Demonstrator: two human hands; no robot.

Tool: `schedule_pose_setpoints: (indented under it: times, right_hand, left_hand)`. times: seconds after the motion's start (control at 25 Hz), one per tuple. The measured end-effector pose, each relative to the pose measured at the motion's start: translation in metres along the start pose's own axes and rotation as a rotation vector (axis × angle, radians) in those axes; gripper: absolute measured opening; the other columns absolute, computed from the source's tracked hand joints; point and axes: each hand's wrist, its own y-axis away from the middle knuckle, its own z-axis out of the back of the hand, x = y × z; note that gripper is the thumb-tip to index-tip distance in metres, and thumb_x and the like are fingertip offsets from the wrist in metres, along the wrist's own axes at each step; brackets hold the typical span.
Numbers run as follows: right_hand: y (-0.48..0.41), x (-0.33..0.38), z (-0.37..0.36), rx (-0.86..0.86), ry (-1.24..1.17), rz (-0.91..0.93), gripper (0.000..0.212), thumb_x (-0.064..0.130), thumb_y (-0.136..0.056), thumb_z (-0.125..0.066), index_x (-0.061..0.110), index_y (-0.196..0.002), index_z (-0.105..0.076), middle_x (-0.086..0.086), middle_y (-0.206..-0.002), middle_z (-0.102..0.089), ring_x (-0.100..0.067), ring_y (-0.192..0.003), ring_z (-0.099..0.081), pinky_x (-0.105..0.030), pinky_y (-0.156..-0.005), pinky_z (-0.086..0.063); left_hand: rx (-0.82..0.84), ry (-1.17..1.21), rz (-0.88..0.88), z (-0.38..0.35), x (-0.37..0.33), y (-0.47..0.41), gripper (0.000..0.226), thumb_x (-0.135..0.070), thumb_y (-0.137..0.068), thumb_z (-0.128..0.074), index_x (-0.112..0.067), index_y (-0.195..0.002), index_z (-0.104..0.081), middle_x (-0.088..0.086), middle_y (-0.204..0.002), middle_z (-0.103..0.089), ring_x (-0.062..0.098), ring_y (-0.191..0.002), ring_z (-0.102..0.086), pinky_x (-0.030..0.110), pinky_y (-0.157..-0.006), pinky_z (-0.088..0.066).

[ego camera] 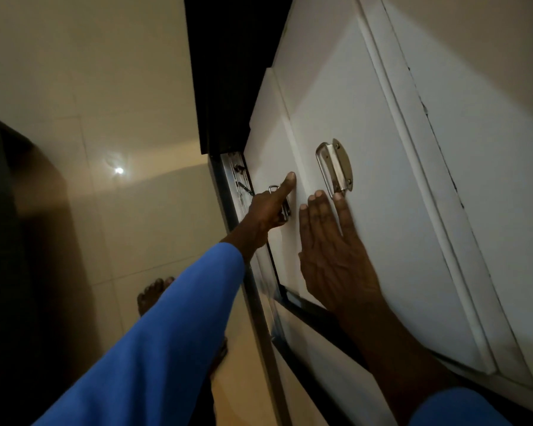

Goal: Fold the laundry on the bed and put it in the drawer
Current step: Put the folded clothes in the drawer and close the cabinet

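Observation:
No laundry is in view. A white drawer front (366, 179) with a metal handle (334, 167) fills the right side. My right hand (333, 253) lies flat on it, fingers straight, fingertips just below that handle. To its left a second white drawer (265, 142) stands slightly out, its metal slide rail (239, 179) showing. My left hand (270, 210) is at this drawer's small metal handle (285, 210). The index finger points straight and touches the drawer front, while the other fingers curl through the handle.
A dark cabinet frame (225, 72) runs above the drawers. Cream floor tiles (105, 149) lie to the left, with a dark piece of furniture (10, 241) at the far left. A bare foot (154, 293) stands on the floor below my blue sleeve (154, 348).

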Motion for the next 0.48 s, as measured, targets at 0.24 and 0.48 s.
schedule_pose_setpoints:
  times: [0.24,0.48]
  right_hand:
    - [0.007,0.021,0.063,0.235,-0.607,0.058,0.111,0.089,-0.087,-0.007,0.009,-0.161,-0.027,-0.022,-0.165,-0.030,-0.040,-0.157,-0.018,-0.065,-0.123,0.012]
    - [0.028,0.130,0.115,0.588,-1.706,-0.211,0.086,0.021,-0.101,-0.064,0.045,-0.162,-0.009,0.003,-0.161,-0.040,-0.023,-0.143,-0.045,-0.034,-0.113,-0.042]
  left_hand:
    - [-0.153,-0.022,0.052,0.101,0.008,0.062,0.078,-0.084,-0.066,-0.065,-0.018,-0.107,-0.061,0.003,-0.086,-0.058,0.020,-0.077,-0.057,0.036,-0.075,-0.055]
    - [-0.233,-0.510,-0.131,0.168,0.010,0.128,0.133,-0.086,-0.058,-0.078,-0.051,-0.159,0.001,-0.004,-0.172,-0.016,0.035,-0.147,-0.039,0.060,-0.100,-0.053]
